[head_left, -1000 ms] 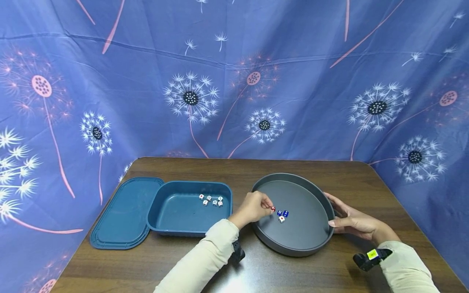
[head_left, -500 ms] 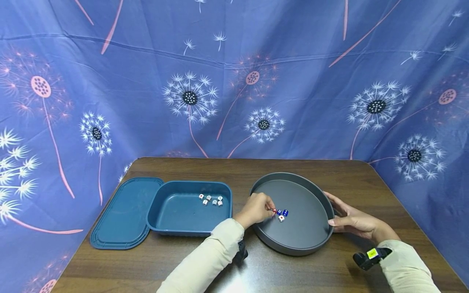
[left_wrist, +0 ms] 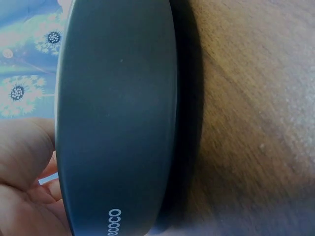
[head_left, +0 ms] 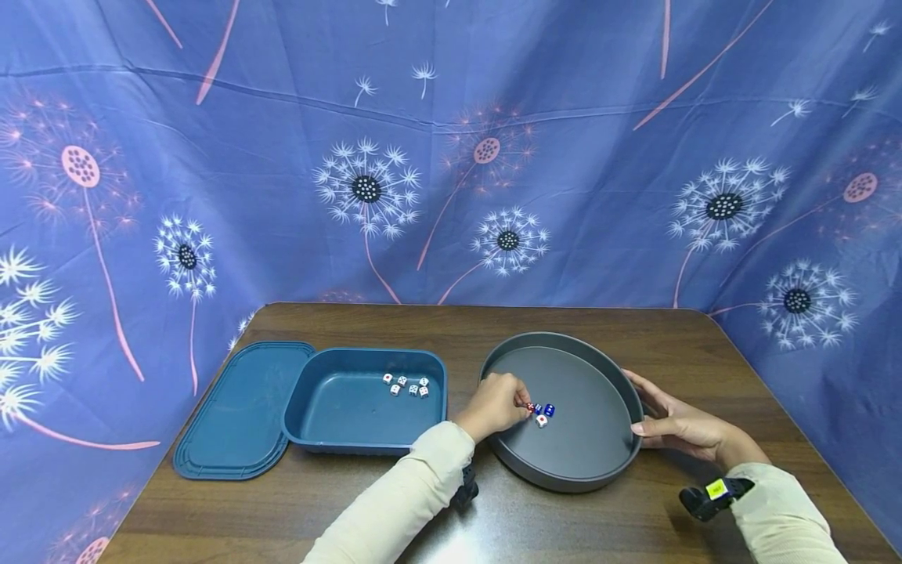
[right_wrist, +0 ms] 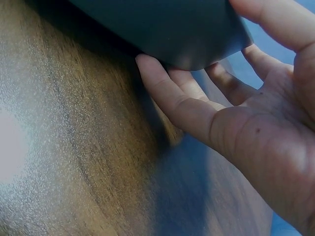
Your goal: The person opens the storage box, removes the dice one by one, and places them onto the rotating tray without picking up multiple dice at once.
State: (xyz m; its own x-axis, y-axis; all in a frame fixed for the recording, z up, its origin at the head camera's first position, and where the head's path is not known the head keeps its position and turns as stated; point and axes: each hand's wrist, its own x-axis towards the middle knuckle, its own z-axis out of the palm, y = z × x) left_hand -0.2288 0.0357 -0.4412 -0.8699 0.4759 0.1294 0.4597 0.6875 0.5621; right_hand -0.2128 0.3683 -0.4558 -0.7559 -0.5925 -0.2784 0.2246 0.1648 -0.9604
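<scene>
My left hand [head_left: 496, 405] reaches over the near-left rim of a round dark grey pan [head_left: 588, 458]. Its thumb and fingers pinch a red die [head_left: 530, 407] low over the pan's floor. Right beside that die are two blue dice [head_left: 550, 410], with a white die [head_left: 542, 421] just in front of them. On the pan's right side, my right hand [head_left: 680, 427] grips the wall, thumb at the rim and fingers outside. In the right wrist view those fingers [right_wrist: 162, 86] reach to the pan's lower edge. The outer wall [left_wrist: 118, 108] hides the dice in the left wrist view.
A blue rectangular box [head_left: 331, 439] stands left of the pan, holding several white dice [head_left: 413, 390]. Its matching lid [head_left: 232, 415] lies flat farther left. All rest on a brown wooden table [head_left: 465, 329], backed by a blue dandelion-print cloth [head_left: 437, 196].
My left hand has moved slightly right with the red die, bringing it up beside the blue dice. My right hand has stayed at the pan's side.
</scene>
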